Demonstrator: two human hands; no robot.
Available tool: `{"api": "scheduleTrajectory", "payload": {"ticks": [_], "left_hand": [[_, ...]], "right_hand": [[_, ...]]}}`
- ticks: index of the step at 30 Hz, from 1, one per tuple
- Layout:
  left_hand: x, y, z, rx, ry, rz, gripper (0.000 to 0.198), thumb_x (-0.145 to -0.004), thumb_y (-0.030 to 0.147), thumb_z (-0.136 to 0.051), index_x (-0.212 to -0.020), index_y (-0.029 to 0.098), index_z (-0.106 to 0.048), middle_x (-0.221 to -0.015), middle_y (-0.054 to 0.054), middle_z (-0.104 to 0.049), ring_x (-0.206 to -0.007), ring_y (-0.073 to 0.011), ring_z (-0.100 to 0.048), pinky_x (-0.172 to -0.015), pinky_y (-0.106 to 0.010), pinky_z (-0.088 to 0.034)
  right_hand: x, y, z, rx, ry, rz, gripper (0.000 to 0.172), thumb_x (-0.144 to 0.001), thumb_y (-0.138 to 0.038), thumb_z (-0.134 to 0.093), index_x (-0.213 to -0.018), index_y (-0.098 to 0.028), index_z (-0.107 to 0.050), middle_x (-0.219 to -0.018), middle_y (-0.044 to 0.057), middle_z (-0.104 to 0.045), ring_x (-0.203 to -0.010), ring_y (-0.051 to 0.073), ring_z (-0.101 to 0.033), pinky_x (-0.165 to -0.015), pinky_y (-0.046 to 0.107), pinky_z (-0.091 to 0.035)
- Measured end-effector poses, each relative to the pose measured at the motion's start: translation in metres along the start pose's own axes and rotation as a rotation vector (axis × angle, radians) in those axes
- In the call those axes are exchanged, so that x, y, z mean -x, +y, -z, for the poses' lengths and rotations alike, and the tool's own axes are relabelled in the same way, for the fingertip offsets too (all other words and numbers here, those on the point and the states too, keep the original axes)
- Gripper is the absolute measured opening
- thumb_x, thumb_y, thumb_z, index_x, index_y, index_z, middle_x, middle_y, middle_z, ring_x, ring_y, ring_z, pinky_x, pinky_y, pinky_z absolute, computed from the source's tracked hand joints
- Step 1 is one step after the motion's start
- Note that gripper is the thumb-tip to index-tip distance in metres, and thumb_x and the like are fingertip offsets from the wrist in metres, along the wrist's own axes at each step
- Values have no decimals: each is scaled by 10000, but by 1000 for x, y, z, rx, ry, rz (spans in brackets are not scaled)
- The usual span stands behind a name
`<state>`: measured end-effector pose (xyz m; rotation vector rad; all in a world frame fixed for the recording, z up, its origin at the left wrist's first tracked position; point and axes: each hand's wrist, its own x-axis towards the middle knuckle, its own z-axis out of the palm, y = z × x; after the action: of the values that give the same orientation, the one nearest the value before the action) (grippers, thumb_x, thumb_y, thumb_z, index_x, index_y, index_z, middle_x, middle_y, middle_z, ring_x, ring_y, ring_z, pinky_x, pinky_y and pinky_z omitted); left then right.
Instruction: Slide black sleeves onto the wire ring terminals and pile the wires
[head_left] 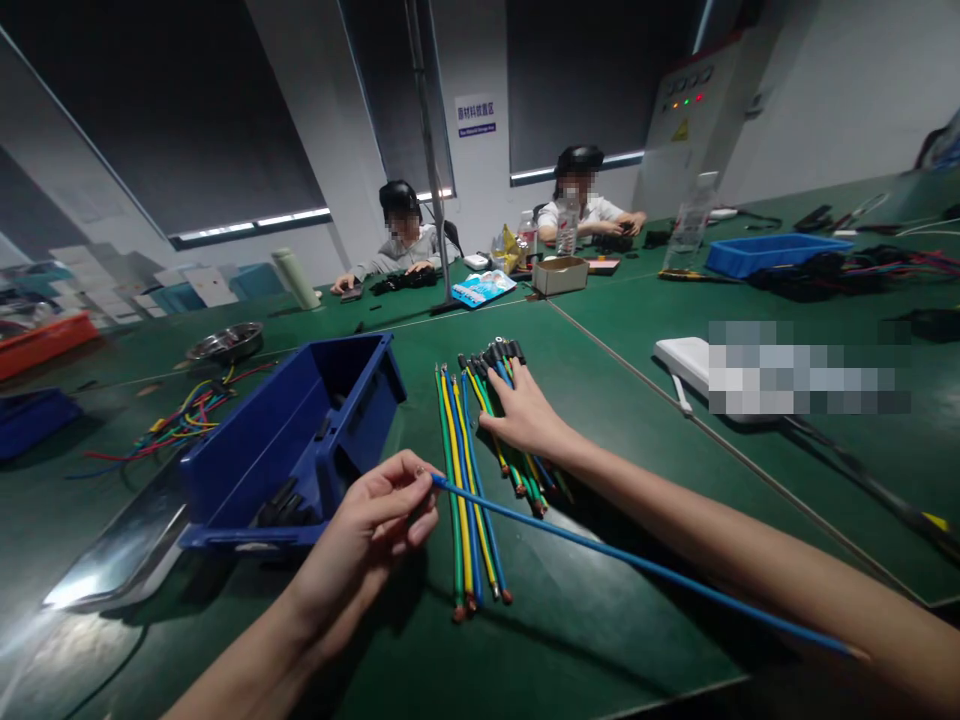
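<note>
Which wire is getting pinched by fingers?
The long blue wire, alone: the left hand pinches its end. The other wires lie in bunches on the table.

The room is dim, lit from overhead. Glare streaks the near-left table (97, 580) edge. Straight lines bow toward the frame's edges.

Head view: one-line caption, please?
Left hand pinches a blue wire; right hand rests on capped wires beside a blue bin.

Left hand (375, 525) low and near, thumb and forefinger pinched together, other fingers curled, bare forearm trailing down-left behind it, right hand (525, 415) further forward, palm down, fingers spread flat, bare arm stretched back to the lower right.
</note>
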<state>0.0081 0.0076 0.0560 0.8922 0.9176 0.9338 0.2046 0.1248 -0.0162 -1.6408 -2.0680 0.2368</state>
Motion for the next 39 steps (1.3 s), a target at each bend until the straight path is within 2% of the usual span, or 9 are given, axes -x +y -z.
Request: {"api": "scheduleTrajectory", "payload": {"ticks": [3,7,9,13,16,20,25,29,39], "left_hand": [[-12,-13,9,55,-20,25,255,-736,279,-782,-728,145,-565,-543,69,-457,-420,-18,-323,-415,-149,-154],[-19,-32,18,144,-44,74,261,-757,295,-769,-739,147,-555,-562,60,-468,-426,-18,-324,-425,-164,-137],[-19,-38,21,189,-57,89,244,-778,295,-757,-755,145,-567,-578,56,-473,-437,-16,-341,-437,-166,-145],[-17,-40,24,260,-74,124,260,-769,303,-776,-731,148,-571,-634,47,-501,-442,-8,-384,-450,-177,-158],[-16,-38,25,285,-77,162,273,-754,329,-795,-735,146,-594,-625,44,-512,-431,-8,-407,-449,-188,-141],[-18,-33,25,289,-72,183,295,-730,343,-818,-719,141,-604,-627,37,-528,-433,-14,-424,-455,-200,-143],[-19,-29,27,306,-49,196,288,-745,336,-804,-719,151,-585,-640,42,-516,-444,-18,-413,-462,-209,-149],[-17,-29,27,323,-46,210,278,-776,321,-773,-713,153,-561,-651,34,-511,-453,-22,-403,-466,-218,-141],[-18,-31,28,361,-74,245,287,-743,339,-802,-708,147,-593,-607,45,-518,-404,-10,-400,-444,-212,-152]], "right_hand": [[-2,-10,-2,-32,-7,16,738,-873,-518,-576,-1473,-154,-345,-1584,191,-153,-1444,397,-142,-1120,593,-211],[-1,2,23,-57,5,56,713,-954,-556,-366,-1504,-110,-282,-1586,234,-96,-1464,374,-46,-1140,547,-204],[1,7,39,-55,-7,138,655,-970,-510,-357,-1491,-118,-303,-1568,211,-209,-1473,314,-90,-1156,529,-186],[10,-3,53,-45,-159,439,299,-899,-348,-549,-1157,-216,-621,-1445,89,-469,-1403,228,-327,-1155,458,-247],[17,-16,50,-32,-220,544,176,-844,-221,-585,-1011,-194,-636,-1231,88,-605,-1226,210,-502,-1089,429,-349],[18,-20,45,-8,-215,543,142,-846,-207,-564,-975,-187,-621,-1149,97,-610,-1096,228,-542,-1010,463,-407],[18,-18,45,35,-239,544,235,-847,-202,-553,-1075,-212,-609,-1202,102,-560,-1131,245,-506,-1008,478,-398],[18,-19,45,76,-277,543,209,-887,-212,-530,-1081,-227,-605,-1245,100,-530,-1151,254,-490,-1004,480,-391],[13,-7,36,242,-178,445,155,-910,-223,-557,-1048,-243,-625,-1127,95,-560,-981,231,-560,-819,392,-456]]}}
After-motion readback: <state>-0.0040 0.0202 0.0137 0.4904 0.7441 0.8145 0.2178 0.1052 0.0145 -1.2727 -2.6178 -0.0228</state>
